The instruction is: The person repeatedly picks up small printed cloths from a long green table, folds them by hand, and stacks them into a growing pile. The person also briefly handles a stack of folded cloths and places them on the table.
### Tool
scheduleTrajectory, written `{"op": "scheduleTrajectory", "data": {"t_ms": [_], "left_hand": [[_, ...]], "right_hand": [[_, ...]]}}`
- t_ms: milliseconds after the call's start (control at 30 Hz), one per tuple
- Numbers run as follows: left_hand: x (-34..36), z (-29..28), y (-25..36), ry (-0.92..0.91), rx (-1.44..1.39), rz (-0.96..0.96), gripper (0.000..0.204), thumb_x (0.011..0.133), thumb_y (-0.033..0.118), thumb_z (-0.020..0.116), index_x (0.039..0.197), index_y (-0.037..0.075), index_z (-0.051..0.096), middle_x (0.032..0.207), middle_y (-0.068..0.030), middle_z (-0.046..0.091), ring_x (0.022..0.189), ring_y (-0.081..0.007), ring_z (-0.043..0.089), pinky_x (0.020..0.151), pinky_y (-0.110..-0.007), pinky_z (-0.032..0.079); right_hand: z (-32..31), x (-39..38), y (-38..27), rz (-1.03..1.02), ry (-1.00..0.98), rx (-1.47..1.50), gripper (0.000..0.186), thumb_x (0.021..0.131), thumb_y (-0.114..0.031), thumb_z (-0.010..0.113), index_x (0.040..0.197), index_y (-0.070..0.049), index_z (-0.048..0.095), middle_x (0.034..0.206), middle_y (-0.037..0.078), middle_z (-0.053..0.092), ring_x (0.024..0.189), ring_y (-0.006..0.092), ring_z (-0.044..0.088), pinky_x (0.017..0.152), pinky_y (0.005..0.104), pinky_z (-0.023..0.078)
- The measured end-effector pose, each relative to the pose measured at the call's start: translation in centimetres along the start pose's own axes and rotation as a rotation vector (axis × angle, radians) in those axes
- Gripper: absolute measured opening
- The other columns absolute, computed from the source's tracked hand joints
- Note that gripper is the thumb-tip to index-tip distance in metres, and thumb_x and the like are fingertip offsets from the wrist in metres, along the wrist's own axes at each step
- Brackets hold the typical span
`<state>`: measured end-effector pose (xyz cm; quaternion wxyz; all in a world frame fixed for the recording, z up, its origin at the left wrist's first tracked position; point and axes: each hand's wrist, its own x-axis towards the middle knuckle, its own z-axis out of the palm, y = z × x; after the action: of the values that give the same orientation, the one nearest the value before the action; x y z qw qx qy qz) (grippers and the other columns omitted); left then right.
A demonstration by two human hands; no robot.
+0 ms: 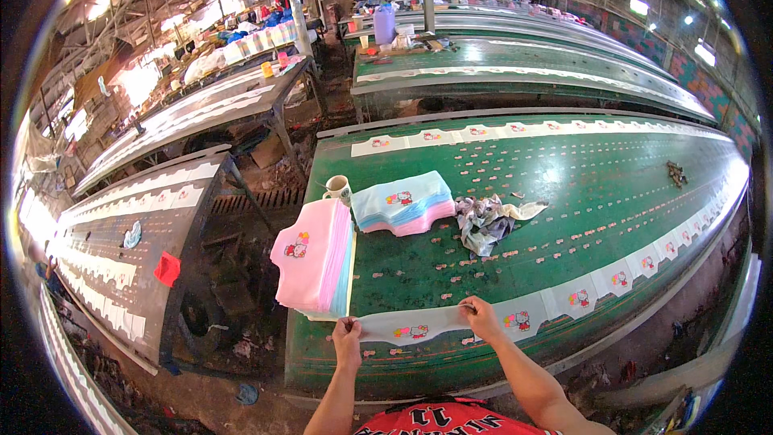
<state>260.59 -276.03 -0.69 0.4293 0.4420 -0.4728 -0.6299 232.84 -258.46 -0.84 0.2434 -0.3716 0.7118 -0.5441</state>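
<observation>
Red shirt shows at the bottom edge. Left hand pinches the near panel at its left end; right hand has its fingers closed on the upper right edge. Held between the 2 hands, the panel spans the near side of the green table; whether it lies flat, I cannot tell. Uneven pulling could crease or skew it, and a drifting left hand could nudge the pink stack. Beyond sit a rag, the blue stack and a mug, which a shifting stack could tip.
</observation>
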Motion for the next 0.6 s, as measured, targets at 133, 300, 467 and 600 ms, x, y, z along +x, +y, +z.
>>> {"op": "scheduleTrajectory", "data": {"t_ms": [133,300,467,600], "left_hand": [[-0.6,0.5,0.5,0.002,0.001,-0.008,0.006,0.096,0.005,0.055,0.096,-0.001,0.056,0.084,-0.001,0.053,0.075,-0.01,0.05,0.073,-0.027,0.047],[-0.4,-0.2,-0.3,0.016,-0.01,-0.009,0.009,0.099,0.008,0.054,0.095,0.0,0.055,0.083,-0.0004,0.052,0.075,-0.0094,0.05,0.074,-0.027,0.047],[-0.8,0.2,-0.2,0.007,-0.006,-0.005,0.01,0.098,0.009,0.056,0.094,0.0,0.058,0.081,0.0001,0.054,0.073,-0.0086,0.05,0.073,-0.026,0.047],[-0.7,-0.1,-0.5,0.042,0.041,0.038,0.01,0.097,0.009,0.058,0.094,0.0,0.06,0.08,-0.0001,0.056,0.073,-0.0082,0.053,0.07,-0.025,0.047]], "right_hand": [[-0.1,-0.3,0.3,0.047,0.005,0.027,0.01,0.093,-0.009,0.064,0.096,0.0,0.062,0.082,0.001,0.064,0.075,0.0086,0.056,0.068,0.0264,0.047],[-0.2,-0.4,0.2,0.144,-0.038,0.075,0.013,0.094,-0.011,0.064,0.094,0.0,0.059,0.083,0.002,0.064,0.075,0.0084,0.056,0.068,0.0261,0.046],[-0.2,-0.6,0.3,0.062,0.019,0.117,0.012,0.095,-0.012,0.062,0.097,-0.001,0.06,0.08,0.001,0.061,0.074,0.0082,0.054,0.067,0.026,0.045],[-0.1,-0.5,-0.2,0.056,0.018,0.069,0.011,0.096,-0.011,0.061,0.1,-0.001,0.06,0.079,0.001,0.06,0.074,0.008,0.053,0.067,0.0259,0.045]]}}
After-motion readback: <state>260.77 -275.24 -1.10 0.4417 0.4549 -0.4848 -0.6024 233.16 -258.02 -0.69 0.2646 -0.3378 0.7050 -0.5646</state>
